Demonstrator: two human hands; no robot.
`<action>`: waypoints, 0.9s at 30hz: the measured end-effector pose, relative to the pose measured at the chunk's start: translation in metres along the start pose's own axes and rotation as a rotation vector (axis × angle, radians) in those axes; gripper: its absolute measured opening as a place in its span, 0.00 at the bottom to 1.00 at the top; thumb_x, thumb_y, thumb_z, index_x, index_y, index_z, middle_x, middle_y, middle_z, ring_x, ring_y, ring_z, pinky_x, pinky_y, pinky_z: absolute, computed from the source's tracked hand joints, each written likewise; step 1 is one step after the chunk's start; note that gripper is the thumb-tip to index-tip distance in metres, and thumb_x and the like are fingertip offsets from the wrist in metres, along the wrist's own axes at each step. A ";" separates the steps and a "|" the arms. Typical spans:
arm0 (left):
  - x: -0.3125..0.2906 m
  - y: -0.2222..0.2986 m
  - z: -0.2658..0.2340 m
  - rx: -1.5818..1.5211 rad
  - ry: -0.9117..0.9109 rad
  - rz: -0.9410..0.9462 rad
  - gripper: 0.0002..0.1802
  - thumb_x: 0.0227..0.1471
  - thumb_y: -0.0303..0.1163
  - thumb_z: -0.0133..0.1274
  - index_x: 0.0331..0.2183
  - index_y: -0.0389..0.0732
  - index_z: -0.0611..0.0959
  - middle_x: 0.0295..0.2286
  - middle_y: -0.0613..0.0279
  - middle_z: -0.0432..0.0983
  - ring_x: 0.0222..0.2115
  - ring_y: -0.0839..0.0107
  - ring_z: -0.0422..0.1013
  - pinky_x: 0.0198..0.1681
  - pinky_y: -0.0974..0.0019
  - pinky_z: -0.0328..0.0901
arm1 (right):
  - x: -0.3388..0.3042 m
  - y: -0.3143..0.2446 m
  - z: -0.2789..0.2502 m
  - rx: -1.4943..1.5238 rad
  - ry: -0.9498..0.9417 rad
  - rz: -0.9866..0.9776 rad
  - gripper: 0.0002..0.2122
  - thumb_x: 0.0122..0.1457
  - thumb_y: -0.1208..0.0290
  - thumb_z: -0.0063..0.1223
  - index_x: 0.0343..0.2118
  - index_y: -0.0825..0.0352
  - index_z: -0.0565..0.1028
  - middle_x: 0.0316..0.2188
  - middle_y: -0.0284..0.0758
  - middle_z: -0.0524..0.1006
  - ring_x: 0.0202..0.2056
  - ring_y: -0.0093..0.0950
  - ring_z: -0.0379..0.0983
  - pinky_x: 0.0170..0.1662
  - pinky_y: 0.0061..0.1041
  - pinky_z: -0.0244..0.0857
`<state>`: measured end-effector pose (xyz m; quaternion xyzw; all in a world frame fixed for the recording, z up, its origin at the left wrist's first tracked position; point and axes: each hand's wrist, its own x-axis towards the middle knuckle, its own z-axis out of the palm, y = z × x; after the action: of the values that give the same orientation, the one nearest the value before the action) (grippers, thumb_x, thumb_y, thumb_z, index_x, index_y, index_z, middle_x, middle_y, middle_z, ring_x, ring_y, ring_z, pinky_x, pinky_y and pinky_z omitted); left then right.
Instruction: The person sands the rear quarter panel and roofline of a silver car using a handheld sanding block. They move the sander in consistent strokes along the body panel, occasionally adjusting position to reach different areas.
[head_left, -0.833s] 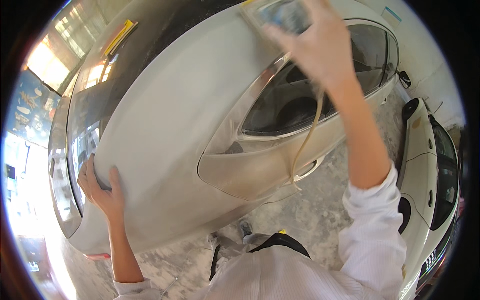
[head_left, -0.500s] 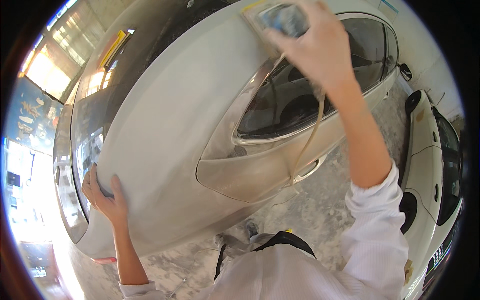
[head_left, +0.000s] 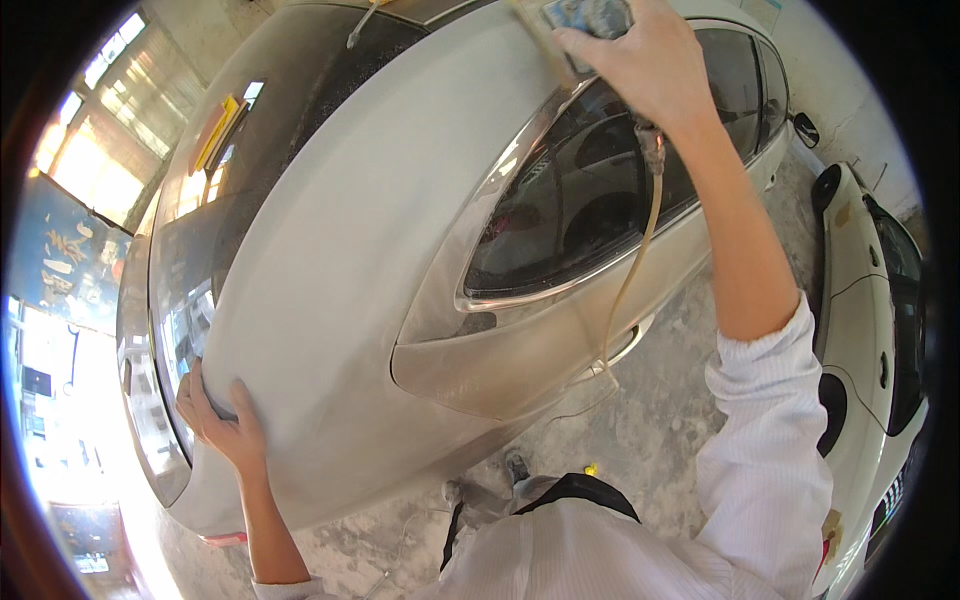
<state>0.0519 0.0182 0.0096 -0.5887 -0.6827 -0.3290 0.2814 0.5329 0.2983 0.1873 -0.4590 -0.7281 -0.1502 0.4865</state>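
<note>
My right hand grips a power sander at the upper edge of the picture, its fingers wrapped over the top. The sander lies against the grey-primed panel of a car, above the rear side window. From the tool's grip a beige hose hangs down past that window. At the lower left, my left hand rests on the panel near the rear windscreen. Its thumb and fingers straddle a dark grey, pad-like thing, partly hidden by the hand.
A white car stands close on the right. A yellow and dark flat thing lies on the rear glass of the sanded car. My shoes are on the dusty concrete floor. The hose reaches down beside the door handle.
My right hand and the sander have shifted slightly up and right in the picture. The whole view has moved a little; my left hand stays at the same part of the panel.
</note>
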 end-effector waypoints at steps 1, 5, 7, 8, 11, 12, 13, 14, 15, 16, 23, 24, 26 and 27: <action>0.000 0.000 -0.001 -0.007 -0.003 0.000 0.34 0.63 0.44 0.62 0.63 0.32 0.80 0.55 0.42 0.74 0.58 0.43 0.69 0.63 0.42 0.62 | 0.003 0.002 -0.001 -0.027 0.018 -0.008 0.17 0.56 0.58 0.72 0.40 0.65 0.80 0.38 0.48 0.83 0.41 0.48 0.82 0.46 0.43 0.77; 0.002 0.004 -0.004 -0.011 -0.003 0.013 0.34 0.63 0.43 0.62 0.63 0.31 0.79 0.55 0.42 0.74 0.58 0.42 0.68 0.64 0.41 0.62 | -0.052 -0.048 0.010 0.074 -0.133 -0.104 0.24 0.51 0.60 0.75 0.53 0.52 0.82 0.38 0.43 0.76 0.34 0.44 0.81 0.38 0.41 0.78; 0.003 0.005 -0.003 -0.025 0.009 0.029 0.34 0.64 0.43 0.61 0.63 0.31 0.79 0.54 0.42 0.74 0.58 0.42 0.68 0.63 0.41 0.62 | -0.084 -0.078 0.015 0.127 -0.208 -0.172 0.24 0.51 0.61 0.75 0.53 0.53 0.81 0.37 0.44 0.75 0.32 0.44 0.81 0.35 0.40 0.77; 0.003 0.006 -0.002 -0.026 0.005 0.027 0.34 0.64 0.44 0.61 0.63 0.31 0.79 0.54 0.41 0.74 0.58 0.42 0.68 0.63 0.41 0.62 | -0.088 -0.081 0.017 0.206 -0.213 -0.247 0.24 0.51 0.62 0.74 0.53 0.53 0.81 0.37 0.44 0.75 0.31 0.44 0.81 0.34 0.40 0.77; 0.002 0.004 -0.004 -0.013 -0.013 0.022 0.34 0.64 0.44 0.61 0.62 0.31 0.79 0.55 0.41 0.73 0.58 0.41 0.68 0.63 0.40 0.62 | -0.057 -0.051 0.016 0.110 -0.123 -0.174 0.24 0.51 0.60 0.75 0.53 0.54 0.82 0.37 0.44 0.76 0.35 0.45 0.81 0.39 0.41 0.77; 0.002 0.003 -0.004 -0.006 -0.013 0.028 0.34 0.64 0.45 0.61 0.62 0.31 0.79 0.55 0.40 0.73 0.58 0.41 0.68 0.63 0.40 0.62 | -0.039 -0.029 0.015 0.084 -0.060 -0.187 0.24 0.51 0.59 0.75 0.52 0.55 0.82 0.37 0.44 0.77 0.36 0.45 0.82 0.40 0.41 0.77; 0.002 0.003 -0.003 -0.008 -0.008 0.033 0.34 0.65 0.45 0.61 0.62 0.30 0.78 0.55 0.40 0.73 0.58 0.41 0.68 0.63 0.40 0.62 | -0.018 -0.005 0.012 0.051 -0.029 -0.185 0.25 0.51 0.57 0.75 0.52 0.55 0.82 0.38 0.43 0.78 0.38 0.45 0.82 0.43 0.42 0.77; 0.003 0.002 -0.003 -0.001 -0.013 0.030 0.35 0.65 0.46 0.61 0.63 0.30 0.78 0.55 0.40 0.73 0.58 0.41 0.68 0.63 0.40 0.62 | 0.002 0.015 0.009 0.028 0.008 -0.212 0.25 0.51 0.56 0.75 0.53 0.55 0.82 0.38 0.43 0.79 0.40 0.45 0.81 0.46 0.43 0.77; 0.003 0.003 -0.003 -0.003 -0.019 0.028 0.35 0.65 0.47 0.61 0.63 0.30 0.78 0.55 0.40 0.73 0.58 0.41 0.68 0.63 0.40 0.62 | 0.019 0.031 0.003 0.053 -0.079 -0.045 0.20 0.53 0.58 0.74 0.46 0.60 0.81 0.36 0.44 0.81 0.39 0.45 0.82 0.46 0.42 0.77; 0.003 0.005 -0.004 -0.011 -0.023 0.031 0.36 0.64 0.47 0.61 0.63 0.31 0.77 0.55 0.39 0.73 0.58 0.41 0.67 0.63 0.39 0.62 | 0.034 0.043 -0.005 0.078 -0.169 0.124 0.17 0.55 0.59 0.72 0.39 0.65 0.80 0.34 0.45 0.83 0.38 0.45 0.82 0.45 0.41 0.76; 0.024 0.042 0.010 0.121 -0.031 -0.031 0.39 0.62 0.48 0.62 0.64 0.31 0.75 0.58 0.36 0.71 0.61 0.37 0.65 0.66 0.37 0.58 | -0.018 -0.040 0.007 0.058 -0.233 -0.060 0.25 0.54 0.53 0.72 0.54 0.55 0.82 0.38 0.44 0.80 0.43 0.47 0.82 0.50 0.45 0.76; 0.029 0.050 0.014 0.127 -0.046 -0.017 0.39 0.62 0.47 0.62 0.65 0.31 0.75 0.59 0.36 0.71 0.61 0.37 0.65 0.66 0.38 0.58 | -0.046 -0.070 0.014 0.092 -0.214 -0.102 0.25 0.56 0.54 0.69 0.56 0.55 0.80 0.41 0.46 0.79 0.40 0.47 0.82 0.44 0.45 0.78; 0.038 0.063 0.019 0.114 -0.049 0.030 0.39 0.62 0.46 0.62 0.65 0.30 0.74 0.60 0.35 0.70 0.61 0.37 0.65 0.66 0.38 0.59 | -0.086 -0.127 0.019 0.179 -0.392 -0.184 0.24 0.55 0.62 0.67 0.56 0.52 0.79 0.44 0.45 0.75 0.34 0.43 0.82 0.29 0.41 0.76; 0.042 0.069 0.020 0.114 -0.055 0.045 0.38 0.63 0.43 0.62 0.66 0.29 0.74 0.61 0.36 0.70 0.60 0.38 0.66 0.65 0.39 0.59 | -0.103 -0.151 0.022 0.141 -0.385 -0.289 0.23 0.53 0.65 0.67 0.55 0.51 0.79 0.44 0.44 0.73 0.32 0.39 0.82 0.24 0.38 0.74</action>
<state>0.1137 0.0660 0.0373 -0.5957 -0.6943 -0.2670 0.3030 0.4081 0.1786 0.1239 -0.3352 -0.8740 -0.0766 0.3433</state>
